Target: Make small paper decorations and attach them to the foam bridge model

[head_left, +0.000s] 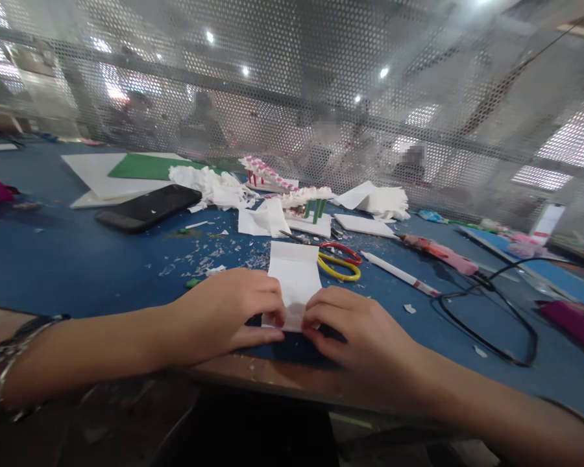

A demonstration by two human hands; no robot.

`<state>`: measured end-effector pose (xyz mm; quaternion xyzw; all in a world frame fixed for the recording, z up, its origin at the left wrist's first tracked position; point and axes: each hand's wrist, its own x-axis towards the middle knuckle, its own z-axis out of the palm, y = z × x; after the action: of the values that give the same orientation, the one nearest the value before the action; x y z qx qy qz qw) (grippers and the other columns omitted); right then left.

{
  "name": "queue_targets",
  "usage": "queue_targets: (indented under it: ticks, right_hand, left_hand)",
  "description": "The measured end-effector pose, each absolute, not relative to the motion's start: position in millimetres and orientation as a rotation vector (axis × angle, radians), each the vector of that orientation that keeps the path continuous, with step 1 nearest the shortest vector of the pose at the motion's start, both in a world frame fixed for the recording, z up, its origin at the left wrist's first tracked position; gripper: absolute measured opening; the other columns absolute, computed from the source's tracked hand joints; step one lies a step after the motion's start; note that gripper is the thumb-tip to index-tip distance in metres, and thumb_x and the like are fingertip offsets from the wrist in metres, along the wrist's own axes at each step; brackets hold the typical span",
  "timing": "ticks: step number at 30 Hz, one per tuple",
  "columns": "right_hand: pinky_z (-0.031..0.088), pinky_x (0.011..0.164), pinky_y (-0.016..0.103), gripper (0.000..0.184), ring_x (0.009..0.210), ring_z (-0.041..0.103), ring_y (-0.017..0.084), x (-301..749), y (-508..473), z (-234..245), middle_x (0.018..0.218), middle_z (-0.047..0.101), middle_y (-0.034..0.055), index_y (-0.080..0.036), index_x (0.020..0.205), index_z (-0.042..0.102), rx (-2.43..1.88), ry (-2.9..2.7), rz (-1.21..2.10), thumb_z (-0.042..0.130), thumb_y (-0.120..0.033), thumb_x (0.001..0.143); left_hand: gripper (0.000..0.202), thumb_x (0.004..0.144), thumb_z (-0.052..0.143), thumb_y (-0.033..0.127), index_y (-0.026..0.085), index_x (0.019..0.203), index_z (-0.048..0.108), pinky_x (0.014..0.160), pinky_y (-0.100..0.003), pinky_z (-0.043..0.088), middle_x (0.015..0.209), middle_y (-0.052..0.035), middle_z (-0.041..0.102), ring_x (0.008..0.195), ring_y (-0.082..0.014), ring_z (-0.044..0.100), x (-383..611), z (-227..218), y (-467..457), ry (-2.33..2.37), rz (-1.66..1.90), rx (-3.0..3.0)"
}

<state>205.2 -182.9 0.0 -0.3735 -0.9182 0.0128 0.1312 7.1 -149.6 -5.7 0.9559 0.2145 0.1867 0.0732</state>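
A small white sheet of paper (294,275), creased across its far end, lies near the front edge of the blue table. My left hand (246,308) grips its near left corner, thumb below and fingers curled above. At the near right corner, my right hand (343,321) pinches the paper the same way. Just beyond the right side of the sheet are scissors (340,261) with red and yellow handles, their blades pointing away to the left. A white pen-like stick (400,274) lies farther right.
A glue gun (440,253) with a black cord (530,331) lies at right. Behind are small paper models (311,207), crumpled white paper (211,185) and a black phone (148,207). Paper scraps litter the tabletop (78,259). A perforated metal screen (282,78) stands at the back.
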Motion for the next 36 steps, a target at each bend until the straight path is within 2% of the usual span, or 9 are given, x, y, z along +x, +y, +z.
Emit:
queue_targets:
  ticks: [8,13,19,25,30,33,36]
  right_hand:
    - [0.042,0.068,0.026,0.014,0.075,0.05,0.012,207,-182,-1,0.089,0.051,0.0064,-0.015,0.076,0.055,-1.132,-2.637,0.17,0.042,-0.017,0.08]
    - [0.041,0.067,0.024,0.005,0.075,0.049,0.011,208,-181,2,0.086,0.05,0.0034,-0.016,0.077,0.054,-1.115,-2.63,0.296,0.052,-0.021,0.075]
    - [0.041,0.069,0.024,0.009,0.076,0.048,0.012,208,-178,2,0.084,0.05,0.0047,-0.015,0.076,0.055,-1.069,-2.64,0.304,0.046,-0.015,0.079]
    - [0.04,0.07,0.024,0.011,0.077,0.048,0.012,206,-175,5,0.083,0.051,0.0048,-0.014,0.074,0.056,-1.112,-2.629,0.348,0.047,-0.016,0.079]
    - [0.04,0.062,0.023,0.006,0.068,0.048,0.01,203,-172,13,0.081,0.052,0.0035,-0.014,0.071,0.057,-1.272,-2.599,0.465,0.053,-0.016,0.075]
    - [0.039,0.061,0.023,0.008,0.066,0.048,0.01,202,-168,16,0.08,0.051,0.0027,-0.014,0.069,0.058,-1.293,-2.601,0.523,0.054,-0.018,0.074]
    - [0.038,0.062,0.024,0.008,0.068,0.048,0.011,202,-165,18,0.078,0.051,0.0026,-0.014,0.069,0.058,-1.289,-2.635,0.524,0.055,-0.019,0.074]
  left_hand:
    - [0.016,0.081,0.044,0.022,0.019,0.075,0.059,0.06,-0.023,0.032,0.073,0.0001,0.059,0.064,-0.0124,0.051,7,-7,-149,0.622,0.554,3.015]
    - [0.015,0.08,0.047,0.023,0.018,0.073,0.059,0.061,-0.023,0.031,0.07,0.0002,0.059,0.064,-0.0122,0.05,7,-6,-149,0.691,0.54,2.958]
    - [0.012,0.077,0.051,0.023,0.018,0.072,0.06,0.063,-0.022,0.033,0.068,0.001,0.06,0.065,-0.0117,0.052,7,-2,-149,0.791,0.457,2.78]
    - [0.015,0.075,0.05,0.028,0.018,0.071,0.062,0.053,-0.018,0.033,0.064,0.0026,0.059,0.06,-0.0103,0.051,9,1,-148,0.972,0.373,2.555]
    - [0.01,0.073,0.052,0.025,0.019,0.073,0.06,0.048,-0.017,0.031,0.059,0.0051,0.057,0.053,-0.0082,0.049,12,4,-148,0.958,0.358,2.572]
    - [0.012,0.076,0.05,0.019,0.021,0.083,0.059,0.053,-0.018,0.032,0.064,0.0057,0.059,0.055,-0.0082,0.05,11,5,-148,0.852,0.372,2.696]
    - [0.018,0.078,0.047,0.015,0.024,0.088,0.058,0.061,-0.022,0.032,0.077,0.0035,0.062,0.064,-0.0102,0.053,10,3,-148,0.656,0.411,2.911]
